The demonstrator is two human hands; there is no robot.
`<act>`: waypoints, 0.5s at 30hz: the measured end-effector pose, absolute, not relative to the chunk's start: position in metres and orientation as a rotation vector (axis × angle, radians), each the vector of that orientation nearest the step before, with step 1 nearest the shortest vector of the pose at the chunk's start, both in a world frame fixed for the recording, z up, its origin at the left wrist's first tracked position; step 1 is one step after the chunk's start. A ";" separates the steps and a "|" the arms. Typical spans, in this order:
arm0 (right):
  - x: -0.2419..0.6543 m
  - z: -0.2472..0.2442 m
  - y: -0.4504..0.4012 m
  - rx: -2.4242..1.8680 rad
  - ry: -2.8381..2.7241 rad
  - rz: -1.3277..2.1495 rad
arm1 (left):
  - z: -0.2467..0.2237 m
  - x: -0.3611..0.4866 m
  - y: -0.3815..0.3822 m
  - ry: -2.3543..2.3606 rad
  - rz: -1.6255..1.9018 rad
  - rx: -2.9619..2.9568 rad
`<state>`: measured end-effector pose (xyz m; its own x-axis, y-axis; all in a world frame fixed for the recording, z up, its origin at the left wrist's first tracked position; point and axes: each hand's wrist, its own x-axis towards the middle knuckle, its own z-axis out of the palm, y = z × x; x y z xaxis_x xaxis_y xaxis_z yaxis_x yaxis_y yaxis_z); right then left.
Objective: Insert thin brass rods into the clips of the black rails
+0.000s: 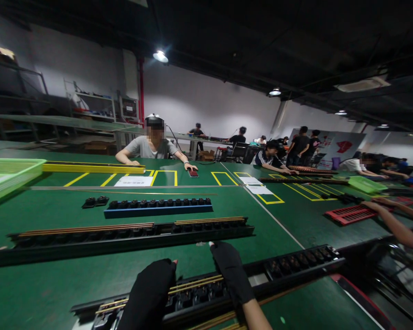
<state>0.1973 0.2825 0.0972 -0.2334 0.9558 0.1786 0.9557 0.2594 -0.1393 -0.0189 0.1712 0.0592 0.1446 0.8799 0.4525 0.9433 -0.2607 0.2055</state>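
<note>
My left hand, in a black glove with a bare fingertip, lies over a long black rail in front of me. My right hand, gloved the same way, reaches across this rail farther right, one light fingertip showing beyond its far edge. Between my hands, thin brass-coloured rods run along the rail above a row of black parts. The rods pass under my right hand. Most fingers of both hands are hidden or merge into the dark gloves, so their grip cannot be made out.
Beyond lies another black rail with rods, then a blue tray of black parts. A green basket stands left, a yellow rail beside it. A person sits opposite, touching a phone. At right, someone's arms reach near a red rack.
</note>
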 end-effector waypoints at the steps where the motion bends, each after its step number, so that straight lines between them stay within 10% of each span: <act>1: 0.197 0.098 0.285 -1.780 -2.300 -0.011 | 0.058 -0.019 0.172 -1.815 -0.755 -2.286; 15: 0.232 0.080 0.288 -1.545 -2.409 -0.143 | 0.049 -0.024 0.174 -1.776 -0.733 -2.276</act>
<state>0.2321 0.2884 0.0797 -0.3914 0.8760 0.2818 0.9031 0.4244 -0.0650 -0.0242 0.1744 0.0494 0.1733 0.8651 0.4707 0.9453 -0.2803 0.1671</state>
